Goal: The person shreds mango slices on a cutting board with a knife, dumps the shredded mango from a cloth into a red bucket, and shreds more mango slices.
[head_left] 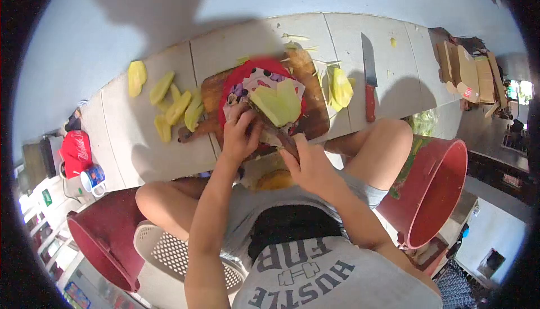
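My right hand (308, 162) is closed around the brown handle of a long narrow tool (286, 140), whose exact kind I cannot make out. Fingers of my left hand (242, 131) curl at the tool's far end. Beneath both lies a red cloth-like item with a cartoon print (260, 68), resting on a wooden cutting board (319, 98). A large pale green peeled piece of fruit or vegetable (278, 103) sits on the print, just beyond the tool. How firmly my left fingers grip is partly hidden.
Peeled yellow-green pieces (179, 106) lie left of the board, more pieces (340, 88) to its right. A red-handled knife (369, 78) rests on the tiled surface (349, 44). Red tubs flank my legs, one left (104, 236), one right (433, 191). Cardboard (467, 72) stands far right.
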Available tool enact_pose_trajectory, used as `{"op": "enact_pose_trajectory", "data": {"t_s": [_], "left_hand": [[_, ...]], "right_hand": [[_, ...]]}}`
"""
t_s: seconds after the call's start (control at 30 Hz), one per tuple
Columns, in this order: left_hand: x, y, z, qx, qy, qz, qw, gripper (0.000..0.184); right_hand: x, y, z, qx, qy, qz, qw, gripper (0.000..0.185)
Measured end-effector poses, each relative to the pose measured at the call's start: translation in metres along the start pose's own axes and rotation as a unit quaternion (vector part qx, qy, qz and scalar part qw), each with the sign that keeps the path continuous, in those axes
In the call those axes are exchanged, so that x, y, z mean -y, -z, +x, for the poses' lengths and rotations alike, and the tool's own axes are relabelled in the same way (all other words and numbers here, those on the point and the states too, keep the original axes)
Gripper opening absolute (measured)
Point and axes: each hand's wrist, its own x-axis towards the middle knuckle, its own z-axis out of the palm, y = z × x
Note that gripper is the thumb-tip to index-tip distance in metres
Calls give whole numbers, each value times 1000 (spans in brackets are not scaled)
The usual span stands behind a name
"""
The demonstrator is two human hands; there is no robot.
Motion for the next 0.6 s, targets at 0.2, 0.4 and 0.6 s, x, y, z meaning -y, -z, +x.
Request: {"op": "enact_pose_trajectory", "data": {"t_s": [0.2,0.4,0.6], "left_hand": [[-4,-3,2,2,25,-28,999,33],[-5,-5,3,3,19,-16,1000,35],[-16,-6,9,12,28,43,999,48]], "right_hand": [[-1,20,-2,-50,5,16,999,23],[-7,36,-7,-22,-15,76,997,31],[-38,35,-18,-158,46,66,984,37]]}}
